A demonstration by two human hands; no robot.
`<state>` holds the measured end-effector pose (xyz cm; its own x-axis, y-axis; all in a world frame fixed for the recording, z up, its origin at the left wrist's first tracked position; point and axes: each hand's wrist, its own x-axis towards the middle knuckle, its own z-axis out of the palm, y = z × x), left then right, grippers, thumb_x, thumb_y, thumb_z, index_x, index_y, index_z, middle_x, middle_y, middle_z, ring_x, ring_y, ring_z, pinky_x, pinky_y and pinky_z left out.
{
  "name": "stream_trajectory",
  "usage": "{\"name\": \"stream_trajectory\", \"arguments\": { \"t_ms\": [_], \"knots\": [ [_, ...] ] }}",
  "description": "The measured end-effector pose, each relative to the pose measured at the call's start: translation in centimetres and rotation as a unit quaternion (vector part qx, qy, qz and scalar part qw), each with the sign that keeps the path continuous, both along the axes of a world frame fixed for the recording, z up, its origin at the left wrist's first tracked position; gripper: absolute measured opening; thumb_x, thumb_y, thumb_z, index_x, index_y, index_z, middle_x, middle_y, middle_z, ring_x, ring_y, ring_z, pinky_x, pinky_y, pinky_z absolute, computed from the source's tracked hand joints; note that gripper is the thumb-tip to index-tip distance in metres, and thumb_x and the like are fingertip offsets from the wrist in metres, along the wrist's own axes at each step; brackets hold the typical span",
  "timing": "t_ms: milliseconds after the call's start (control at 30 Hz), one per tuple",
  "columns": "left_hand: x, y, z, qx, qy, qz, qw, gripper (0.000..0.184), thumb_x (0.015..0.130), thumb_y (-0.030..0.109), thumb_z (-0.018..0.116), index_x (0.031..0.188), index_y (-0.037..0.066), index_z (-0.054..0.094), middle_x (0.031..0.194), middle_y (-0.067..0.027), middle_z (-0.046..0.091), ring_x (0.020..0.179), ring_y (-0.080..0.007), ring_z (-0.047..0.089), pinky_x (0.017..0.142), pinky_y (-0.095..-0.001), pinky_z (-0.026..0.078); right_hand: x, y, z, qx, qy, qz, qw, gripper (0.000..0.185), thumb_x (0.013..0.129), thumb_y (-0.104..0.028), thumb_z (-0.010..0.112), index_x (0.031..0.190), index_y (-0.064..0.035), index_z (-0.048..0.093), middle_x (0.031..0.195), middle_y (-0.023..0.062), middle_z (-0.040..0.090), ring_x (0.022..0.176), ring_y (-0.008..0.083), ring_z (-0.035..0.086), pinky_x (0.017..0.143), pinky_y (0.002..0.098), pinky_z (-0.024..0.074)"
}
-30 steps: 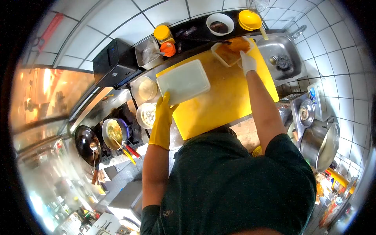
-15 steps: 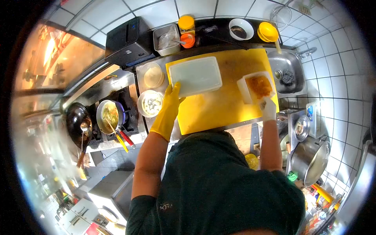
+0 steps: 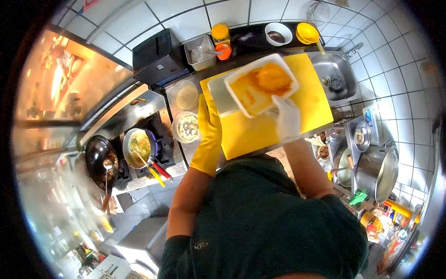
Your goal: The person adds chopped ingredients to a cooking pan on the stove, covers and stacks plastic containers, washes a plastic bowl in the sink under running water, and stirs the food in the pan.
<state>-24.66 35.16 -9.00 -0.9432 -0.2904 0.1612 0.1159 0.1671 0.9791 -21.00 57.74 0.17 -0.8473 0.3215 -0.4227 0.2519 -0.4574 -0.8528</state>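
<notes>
My right hand (image 3: 286,118), in a white glove, grips the near right edge of a white plastic container (image 3: 242,95). Orange-red food (image 3: 274,79) clings inside this tilted container. Under and behind it, a translucent lidded box (image 3: 217,91) shows only its left part on the yellow cutting board (image 3: 306,100). Wearing a yellow glove, my left hand (image 3: 207,118) is at the box's left edge, its visible fingers stretched out; I cannot tell whether it touches the box. Just left of that glove stands a round tub with white pieces (image 3: 188,127).
A pan of food (image 3: 139,145) and a dark wok (image 3: 100,160) are on the stove at left. The sink (image 3: 341,83) lies right of the board. Bowls (image 3: 278,34), jars (image 3: 220,33) and a black appliance (image 3: 158,56) line the back. A large pot (image 3: 371,174) stands at right.
My right hand has brought the orange-stained container leftward over the lidded box. My left hand's fingers have come off the box's top to its left edge.
</notes>
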Motion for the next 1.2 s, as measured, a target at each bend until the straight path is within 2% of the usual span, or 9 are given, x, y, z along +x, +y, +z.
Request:
{"name": "stream_trajectory", "arguments": {
  "t_ms": [200, 333, 367, 433, 533, 733, 900, 1100, 1200],
  "knots": [
    [-1.8, -1.7, 2.3, 0.04, -0.034, -0.135, 0.99, 0.045, 0.109, 0.029, 0.057, 0.144, 0.0, 0.053, 0.112, -0.0066, 0.069, 0.1, -0.016, 0.064, 0.087, -0.0306, 0.052, 0.0, -7.2, -3.4, -0.071, -0.001, 0.089, 0.993, 0.033, 0.101, -0.024, 0.069, 0.124, -0.001, 0.063, 0.116, 0.0083, 0.066, 0.095, 0.0217, 0.071, 0.077, 0.0334, 0.0614],
    [-3.6, -2.4, -3.2, 0.02, -0.034, -0.106, 0.994, 0.032, 0.107, 0.024, 0.059, 0.131, 0.004, 0.063, 0.091, 0.0001, 0.061, 0.079, -0.011, 0.055, 0.069, -0.0291, 0.047, 2.4, -5.8, -1.0, -0.009, -0.006, 0.074, 0.997, 0.035, 0.104, -0.028, 0.065, 0.127, -0.0021, 0.061, 0.117, 0.0089, 0.066, 0.099, 0.0226, 0.071, 0.078, 0.0346, 0.0597],
    [-4.9, -2.2, -8.8, 0.108, -0.001, -0.144, 0.984, 0.024, 0.106, 0.022, 0.058, 0.122, 0.006, 0.066, 0.084, 0.0008, 0.057, 0.075, -0.0112, 0.05, 0.065, -0.0301, 0.044, 3.2, -4.1, -3.4, 0.129, 0.08, 0.122, 0.981, 0.04, 0.101, -0.029, 0.066, 0.131, -0.0027, 0.06, 0.123, 0.0135, 0.065, 0.11, 0.0296, 0.066, 0.088, 0.041, 0.0563],
    [-3.8, -2.4, -2.9, 0.055, 0.09, -0.156, 0.982, 0.028, 0.106, 0.019, 0.059, 0.132, 0.009, 0.063, 0.083, 0.0033, 0.056, 0.072, -0.012, 0.049, 0.064, -0.0298, 0.042, 2.9, -1.4, -7.5, 0.133, 0.103, 0.061, 0.984, 0.044, 0.098, -0.03, 0.067, 0.133, -0.0049, 0.059, 0.124, 0.0148, 0.063, 0.113, 0.0314, 0.061, 0.091, 0.0441, 0.0526],
    [-4.5, -3.6, -2.5, -0.147, 0.09, -0.05, 0.984, 0.052, 0.102, 0.021, 0.06, 0.148, 0.0, 0.048, 0.128, -0.0226, 0.057, 0.116, -0.0333, 0.056, 0.099, -0.0384, 0.044, 3.9, 1.8, -7.0, 0.065, -0.005, -0.058, 0.996, 0.039, 0.106, -0.033, 0.063, 0.135, -0.0088, 0.056, 0.12, 0.0051, 0.061, 0.106, 0.0151, 0.058, 0.08, 0.0336, 0.0523],
    [-5.9, -5.4, 28.6, -0.289, 0.29, -0.037, 0.911, 0.056, 0.096, 0.009, 0.064, 0.148, -0.007, 0.048, 0.145, -0.0314, 0.056, 0.135, -0.0446, 0.055, 0.116, -0.0442, 0.041, 4.8, 8.9, -13.1, 0.133, 0.028, -0.062, 0.989, 0.058, 0.104, -0.032, 0.066, 0.149, -0.0018, 0.047, 0.157, 0.0128, 0.041, 0.137, 0.0258, 0.047, 0.103, 0.0375, 0.0491],
    [-10.0, -8.3, 46.9, -0.411, 0.494, 0.103, 0.759, 0.052, 0.094, 0.003, 0.06, 0.145, -0.002, 0.054, 0.144, -0.025, 0.06, 0.136, -0.0377, 0.057, 0.113, -0.0434, 0.044, 4.8, 9.9, -14.1, 0.146, 0.008, -0.059, 0.988, 0.052, 0.105, -0.028, 0.063, 0.148, -0.0015, 0.051, 0.166, 0.0128, 0.029, 0.143, 0.0283, 0.042, 0.105, 0.0397, 0.0479],
    [-18.4, -11.5, 55.8, -0.623, 0.38, 0.071, 0.68, 0.038, 0.093, 0.007, 0.058, 0.128, 0.012, 0.072, 0.115, -0.0191, 0.074, 0.11, -0.0366, 0.07, 0.096, -0.041, 0.055, 6.2, 10.0, -12.8, 0.111, 0.016, -0.066, 0.991, 0.05, 0.106, -0.027, 0.061, 0.148, -0.0019, 0.051, 0.168, 0.0157, 0.027, 0.148, 0.0315, 0.038, 0.113, 0.0436, 0.0412],
    [-19.5, -11.3, 57.0, -0.571, 0.437, 0.029, 0.694, 0.032, 0.096, 0.011, 0.057, 0.123, 0.013, 0.075, 0.101, -0.0194, 0.076, 0.098, -0.0367, 0.073, 0.088, -0.0397, 0.057, 6.3, 10.8, -14.0, 0.121, 0.021, -0.069, 0.99, 0.049, 0.106, -0.026, 0.06, 0.148, -0.0022, 0.051, 0.167, 0.0176, 0.029, 0.149, 0.0326, 0.036, 0.118, 0.0445, 0.0359]
  ]
}}
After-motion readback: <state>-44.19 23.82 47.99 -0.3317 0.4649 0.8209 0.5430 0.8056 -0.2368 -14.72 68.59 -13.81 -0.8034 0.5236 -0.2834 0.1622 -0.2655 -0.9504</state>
